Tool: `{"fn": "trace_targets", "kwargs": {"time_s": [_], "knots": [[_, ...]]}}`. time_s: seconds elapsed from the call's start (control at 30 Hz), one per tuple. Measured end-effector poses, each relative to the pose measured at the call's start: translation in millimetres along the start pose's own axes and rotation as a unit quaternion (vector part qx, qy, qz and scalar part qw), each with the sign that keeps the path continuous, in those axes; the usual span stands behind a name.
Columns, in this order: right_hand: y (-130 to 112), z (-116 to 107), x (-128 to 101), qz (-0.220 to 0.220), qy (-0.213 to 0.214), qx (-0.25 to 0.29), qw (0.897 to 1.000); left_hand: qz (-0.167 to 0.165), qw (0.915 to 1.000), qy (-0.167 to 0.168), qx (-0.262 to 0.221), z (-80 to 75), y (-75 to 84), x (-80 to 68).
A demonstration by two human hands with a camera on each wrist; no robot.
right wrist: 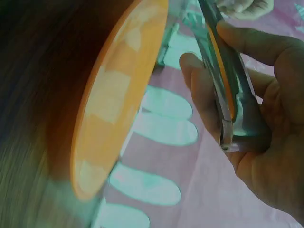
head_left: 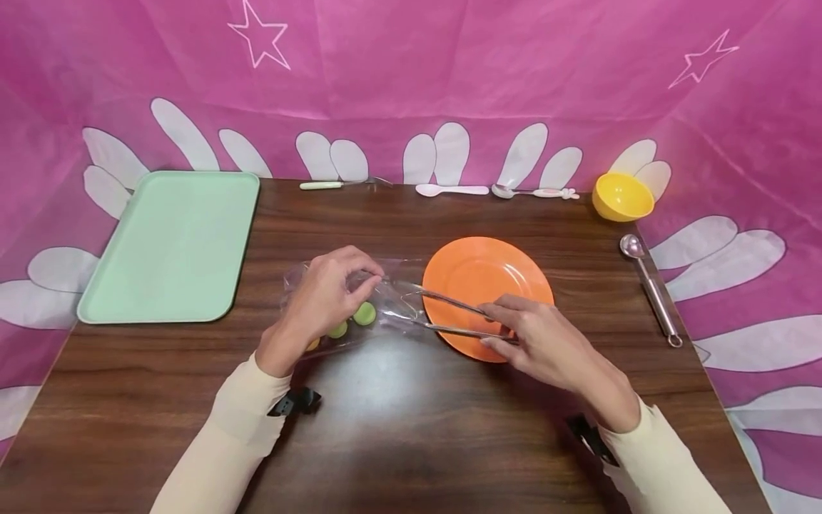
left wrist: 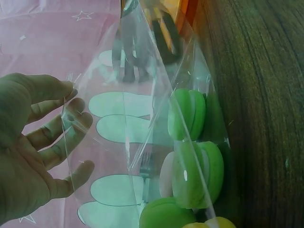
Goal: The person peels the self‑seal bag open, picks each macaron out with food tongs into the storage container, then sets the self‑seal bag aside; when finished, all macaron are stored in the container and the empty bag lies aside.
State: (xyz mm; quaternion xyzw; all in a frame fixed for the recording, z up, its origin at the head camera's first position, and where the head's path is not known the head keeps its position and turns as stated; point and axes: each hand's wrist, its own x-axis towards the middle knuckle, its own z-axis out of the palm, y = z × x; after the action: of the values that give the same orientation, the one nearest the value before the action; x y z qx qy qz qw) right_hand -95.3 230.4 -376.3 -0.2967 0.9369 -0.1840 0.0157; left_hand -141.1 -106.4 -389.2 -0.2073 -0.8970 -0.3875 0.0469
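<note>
the left hand [head_left: 324, 289] pinches the top edge of a clear plastic bag [head_left: 347, 300] lying on the dark wooden bench [head_left: 398, 400], fingers curled on the film to hold its mouth up; the left wrist view shows the film stretched between thumb and fingertips. inside the bag sit several green macarons [left wrist: 190, 142], stacked near the bottom, with something yellow or orange just beside them. the right hand [head_left: 546, 343] grips a pair of metal tongs [head_left: 443, 314] near their hinged end, fingers and thumb wrapped round both arms; the arms stand somewhat apart, tips aimed into the mouth of the bag and, as far as can be seen, with nothing between them yet. an orange plate [head_left: 478, 271] lies just right of the bag, under the tongs' handles and bare of food

judging from this, the step in hand is reaching into the bag with the tongs for a macaron. the next move seems to call for sliding the tips further in to straddle the nearest green shell, keeping the mouth held wide, then squeezing gently since such shells likely crush or slip
</note>
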Motion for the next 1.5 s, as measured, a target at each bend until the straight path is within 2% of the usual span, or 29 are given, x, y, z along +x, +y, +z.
{"fn": "trace_targets", "kwargs": {"time_s": [0.17,0.3,0.53,0.7,0.83,1.1,1.3,1.5], "knots": [[-5.8,13.1,21.5,-0.024,-0.042,0.017,0.999,-0.004,1.0,-0.006,0.001,1.0,0.9,-2.0],[-11.2,20.8,32.1,-0.04,-0.05,0.016,0.998,-0.005,1.0,0.002,0.001,0.0,1.3,-2.1],[-27.3,35.7,32.3,-0.076,-0.032,0.003,0.997,0.009,0.9999,0.009,0.008,-4.6,0.2,1.4],[-46.4,47.0,31.3,-0.086,-0.008,-0.011,0.996,0.004,0.9999,-0.013,0.009,-8.1,0.3,2.1],[-52.1,51.0,29.4,-0.083,0.002,-0.006,0.997,0.005,0.9994,-0.028,0.018,-9.9,-0.5,0.8],[-42.6,43.7,8.5,-0.055,0.031,0.004,0.998,0.009,0.9993,-0.029,0.021,-11.1,-2.7,0.6],[-32.5,20.0,-20.8,0.004,0.055,-0.014,0.998,0.003,0.9995,-0.019,0.027,-10.1,-4.1,0.7],[-11.5,-0.1,-53.7,0.046,0.132,-0.053,0.989,0.012,0.9994,-0.008,0.03,-7.6,-7.0,-1.6]]}}
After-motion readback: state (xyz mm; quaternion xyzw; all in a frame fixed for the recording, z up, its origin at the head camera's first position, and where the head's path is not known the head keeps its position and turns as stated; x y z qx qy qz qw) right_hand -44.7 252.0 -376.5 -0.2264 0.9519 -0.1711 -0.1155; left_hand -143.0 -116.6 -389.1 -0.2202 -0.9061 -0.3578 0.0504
